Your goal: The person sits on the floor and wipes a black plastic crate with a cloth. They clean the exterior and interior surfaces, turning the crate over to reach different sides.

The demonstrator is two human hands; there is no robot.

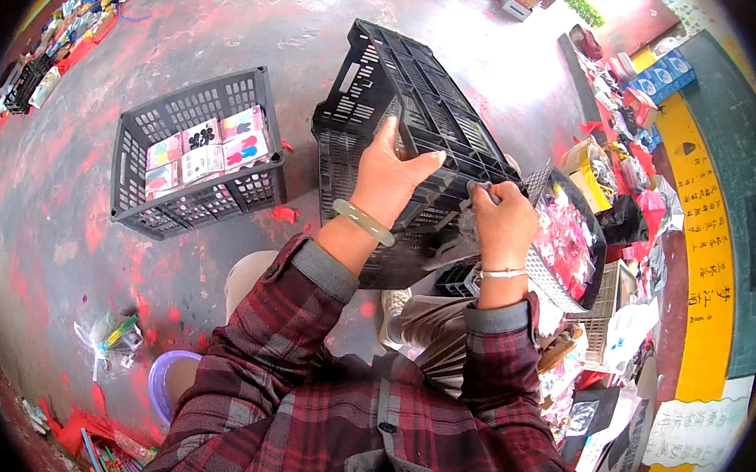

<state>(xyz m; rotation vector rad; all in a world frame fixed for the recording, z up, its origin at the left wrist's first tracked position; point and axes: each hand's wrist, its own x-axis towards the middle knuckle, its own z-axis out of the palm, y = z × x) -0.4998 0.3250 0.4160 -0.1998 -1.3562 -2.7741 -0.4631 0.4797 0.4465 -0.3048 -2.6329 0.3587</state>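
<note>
A black plastic crate [459,109] is tipped on its side in front of me, its slatted base facing right. My left hand [382,179] is closed over its near edge, thumb stretched to the right and one finger pointing up along the lattice. At the crate's near right corner, my right hand [504,215] pinches with thumb and fingertips. What sits in that pinch is too small to name. Greyish, film-like material [462,234] hangs just below it. To the left, a second black crate [197,164] stands upright on the floor, holding several flat printed packs [203,147].
On my right stands a round basket [564,242] of pink and red pieces, beside a cluttered row of boxes [592,168] and bags along the wall. A purple-rimmed tub [159,387] and a clear plastic bag [113,335] are at lower left. Loose items [89,14] line the far left wall.
</note>
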